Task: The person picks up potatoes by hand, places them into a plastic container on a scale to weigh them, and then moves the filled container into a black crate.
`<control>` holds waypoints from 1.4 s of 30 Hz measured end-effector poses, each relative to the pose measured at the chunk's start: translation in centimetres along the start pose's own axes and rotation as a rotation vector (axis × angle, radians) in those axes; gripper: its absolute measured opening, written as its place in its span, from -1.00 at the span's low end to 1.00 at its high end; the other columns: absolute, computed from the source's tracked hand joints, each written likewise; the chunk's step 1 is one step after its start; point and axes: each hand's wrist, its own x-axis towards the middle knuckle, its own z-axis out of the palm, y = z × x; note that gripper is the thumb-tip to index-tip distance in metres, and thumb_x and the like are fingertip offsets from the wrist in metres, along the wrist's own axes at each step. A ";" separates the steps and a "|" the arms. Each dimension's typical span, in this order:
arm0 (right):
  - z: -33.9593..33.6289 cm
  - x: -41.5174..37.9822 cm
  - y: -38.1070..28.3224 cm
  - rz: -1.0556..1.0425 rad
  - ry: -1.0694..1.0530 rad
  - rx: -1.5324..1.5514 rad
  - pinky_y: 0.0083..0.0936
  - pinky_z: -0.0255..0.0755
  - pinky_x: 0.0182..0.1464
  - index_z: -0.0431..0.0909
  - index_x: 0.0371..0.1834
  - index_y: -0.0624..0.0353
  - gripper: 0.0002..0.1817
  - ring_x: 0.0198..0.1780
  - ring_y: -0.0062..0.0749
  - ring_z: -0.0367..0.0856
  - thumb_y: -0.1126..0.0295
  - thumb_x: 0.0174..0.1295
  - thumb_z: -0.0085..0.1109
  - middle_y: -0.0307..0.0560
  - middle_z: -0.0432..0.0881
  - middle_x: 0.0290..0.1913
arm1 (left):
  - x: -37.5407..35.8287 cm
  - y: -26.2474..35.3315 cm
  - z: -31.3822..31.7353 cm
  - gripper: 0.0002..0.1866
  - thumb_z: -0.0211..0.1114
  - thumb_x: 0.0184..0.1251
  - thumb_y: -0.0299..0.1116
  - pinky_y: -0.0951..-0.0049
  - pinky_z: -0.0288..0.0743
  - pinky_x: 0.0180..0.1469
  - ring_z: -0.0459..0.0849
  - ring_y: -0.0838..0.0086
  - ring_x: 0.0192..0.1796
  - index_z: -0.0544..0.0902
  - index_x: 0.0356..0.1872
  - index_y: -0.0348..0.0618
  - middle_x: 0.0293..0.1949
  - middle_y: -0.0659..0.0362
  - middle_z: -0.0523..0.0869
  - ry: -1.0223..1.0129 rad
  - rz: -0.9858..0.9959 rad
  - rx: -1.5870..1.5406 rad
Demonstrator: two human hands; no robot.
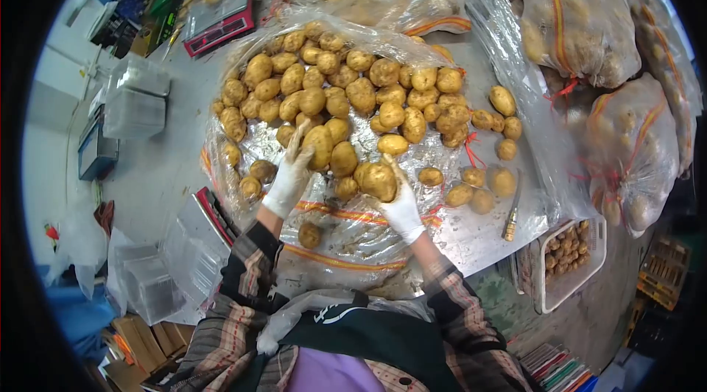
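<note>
The right hand (403, 209) holds a large potato (378, 182); the left hand (288, 180) touches an oval potato (319, 147), grip unclear. Both potatoes seem firm, fairly weighty, best cupped round the middle.

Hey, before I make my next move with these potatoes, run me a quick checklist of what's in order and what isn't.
1. Both hands gloved: ok. Left hand and right hand are in white.
2. Right hand has its potato: ok, it grasps the potato's right side.
3. Left hand has a firm grip: cannot tell. It lies against a potato, but the hold is partly hidden.
4. Knife away from hands: ok, it lies to the right, apart from both.
5. All potatoes on the opened bag: not ok. Several loose potatoes lie off to its right.
6. Potato undersides sound: cannot tell, they're out of sight.
</note>
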 end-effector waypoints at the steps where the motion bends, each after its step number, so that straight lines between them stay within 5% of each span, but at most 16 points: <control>1: -0.2 -0.1 -1.9 -0.008 -0.036 0.102 -0.45 0.37 0.23 0.16 0.36 0.30 -0.05 0.21 -0.43 0.43 0.50 -0.15 0.53 -0.06 0.41 0.22 | -1.6 1.0 -0.2 -0.40 0.12 0.35 -0.41 0.25 0.44 0.20 0.39 0.34 0.29 0.19 0.41 -0.06 0.28 0.10 0.37 -0.045 -0.079 -0.148; 7: 1.6 -1.9 -8.5 -0.079 -0.156 0.073 -0.43 0.36 0.22 0.28 0.23 0.25 -0.16 0.14 -0.41 0.44 0.48 -0.18 0.55 -0.08 0.45 0.11 | -9.5 1.2 -0.9 -0.66 0.08 0.35 -0.29 0.29 0.59 -0.01 0.62 0.30 -0.01 0.42 0.10 -0.14 0.01 0.08 0.58 0.077 -0.157 -0.167; 12: 4.4 -4.8 -11.3 -0.009 -0.209 0.210 -0.45 0.37 0.20 0.28 0.26 0.25 -0.19 0.12 -0.40 0.47 0.49 -0.13 0.49 -0.08 0.48 0.09 | -13.6 1.7 0.5 -0.70 0.05 0.41 -0.25 0.29 0.62 -0.08 0.63 0.26 -0.03 0.47 0.00 -0.25 -0.12 0.04 0.61 0.045 -0.087 -0.314; 13: 4.9 -5.5 -11.8 -0.007 -0.234 0.292 -0.46 0.41 0.16 0.27 0.27 0.27 -0.28 0.07 -0.42 0.51 0.39 0.04 0.41 -0.09 0.50 0.07 | -14.3 2.2 0.5 -0.70 0.04 0.42 -0.24 0.28 0.63 -0.08 0.63 0.26 -0.03 0.48 -0.02 -0.25 -0.11 0.04 0.61 -0.002 -0.096 -0.370; 18: 6.6 -7.9 -9.7 0.372 -0.235 0.778 -0.30 0.57 -0.01 0.33 0.24 0.16 -0.46 0.03 -0.27 0.59 0.03 0.34 0.05 -0.02 0.54 0.06 | -18.2 3.6 0.6 -0.68 0.00 0.47 -0.19 0.25 0.65 -0.06 0.64 0.27 -0.02 0.51 -0.06 -0.25 -0.07 0.04 0.60 0.124 -0.036 -0.241; 20: 7.1 -8.4 -9.7 0.633 -0.242 0.985 -0.29 0.62 -0.11 0.37 0.19 0.17 -0.44 0.02 -0.24 0.61 -0.07 0.37 -0.07 0.02 0.58 0.01 | -19.3 2.8 -1.2 -0.65 0.12 0.36 -0.29 0.21 0.58 0.05 0.60 0.30 0.06 0.42 0.09 -0.23 0.04 0.06 0.56 0.109 -0.083 -0.356; 22: 7.6 -8.4 -7.4 0.799 -0.375 1.203 -0.10 0.63 -0.15 0.34 0.23 0.00 -0.45 -0.01 -0.04 0.60 -0.13 0.36 -0.11 0.04 0.52 0.11 | -20.6 2.7 -2.7 -0.35 0.38 0.14 -0.48 0.27 0.48 0.22 0.54 0.34 0.17 0.29 0.26 -0.20 0.18 0.08 0.48 0.117 -0.315 -0.805; 27: 10.4 -9.8 -7.2 0.972 -0.529 1.357 -0.19 0.58 -0.41 0.35 0.24 -0.05 -0.39 -0.08 0.02 0.61 -0.22 0.34 -0.22 -0.02 0.57 0.07 | -24.7 2.2 -5.1 -0.47 0.37 0.21 -0.31 0.38 0.46 0.19 0.57 0.45 0.08 0.39 0.18 -0.16 0.06 0.20 0.57 0.118 0.175 0.671; 28: 11.1 -9.9 -7.6 0.978 -0.573 1.351 -0.22 0.56 -0.45 0.36 0.24 -0.05 -0.39 -0.07 0.00 0.61 -0.23 0.34 -0.23 -0.02 0.58 0.05 | -25.6 2.9 -5.6 -0.48 0.37 0.21 -0.32 0.40 0.46 0.18 0.56 0.43 0.09 0.41 0.17 -0.15 0.07 0.19 0.56 0.173 0.071 0.288; 30: 12.8 -11.0 -8.6 0.947 -0.446 1.060 -0.29 0.53 -0.43 0.37 0.22 -0.08 -0.49 -0.06 -0.14 0.61 -0.10 0.33 -0.04 -0.07 0.60 0.01 | -27.2 4.0 -6.9 -0.51 0.38 0.20 -0.32 0.45 0.46 0.17 0.54 0.41 0.11 0.45 0.15 -0.13 0.08 0.17 0.52 0.256 -0.130 -0.483; 32: 15.1 -11.6 -10.3 0.956 -0.400 0.894 -0.30 0.56 -0.36 0.38 0.20 -0.07 -0.53 -0.06 -0.19 0.61 0.00 0.31 0.07 -0.09 0.59 0.00 | -28.5 4.3 -8.7 -0.69 0.29 0.29 -0.34 0.47 0.51 0.03 0.56 0.49 -0.02 0.49 0.03 -0.11 -0.08 0.23 0.56 0.385 0.006 0.041; 34: 18.1 -12.1 -9.3 0.803 -0.474 0.830 -0.34 0.58 -0.16 0.32 0.26 0.03 -0.46 -0.01 -0.25 0.59 0.23 0.24 0.24 -0.08 0.56 0.01 | -30.6 6.2 -10.2 -0.76 0.25 0.34 -0.33 0.47 0.53 -0.05 0.56 0.53 -0.09 0.50 -0.03 -0.10 -0.15 0.26 0.54 0.479 0.043 0.138; 37: 23.0 -12.5 -11.4 0.521 -0.642 0.480 -0.45 0.52 0.04 0.15 0.38 0.13 -0.29 0.05 -0.33 0.52 0.44 0.17 0.28 -0.01 0.49 0.04 | -33.1 9.2 -13.1 -0.74 0.34 0.21 -0.39 0.52 0.44 -0.03 0.51 0.53 -0.14 0.52 -0.10 -0.11 -0.19 0.26 0.51 0.763 0.278 0.645; 38: 25.7 -12.1 -9.0 0.185 -0.707 0.322 -0.48 0.48 0.08 0.12 0.40 0.13 -0.24 0.06 -0.32 0.51 0.42 0.13 0.30 0.03 0.47 0.06 | -33.7 9.2 -15.8 -0.73 0.35 0.20 -0.39 0.52 0.43 -0.03 0.50 0.53 -0.16 0.52 -0.11 -0.12 -0.19 0.25 0.50 0.829 0.385 0.772; 41: 31.8 -13.0 -12.2 -0.169 -0.752 0.044 -0.39 0.36 0.21 0.12 0.42 0.11 -0.16 0.11 -0.18 0.48 0.34 0.05 0.33 0.12 0.47 0.08 | -34.9 12.0 -18.0 -0.69 0.38 0.17 -0.42 0.48 0.47 -0.09 0.51 0.49 -0.11 0.51 -0.09 -0.15 -0.11 0.15 0.48 0.983 0.236 0.645; 42: 33.4 -13.3 -13.0 -0.210 -0.763 -0.049 -0.34 0.33 0.24 0.11 0.43 0.08 -0.17 0.16 -0.02 0.45 0.35 0.06 0.29 0.22 0.45 0.12 | -35.0 11.6 -19.6 -0.70 0.32 0.23 -0.35 0.34 0.42 0.03 0.52 0.38 -0.06 0.52 -0.05 -0.15 -0.07 0.10 0.50 1.019 0.285 0.869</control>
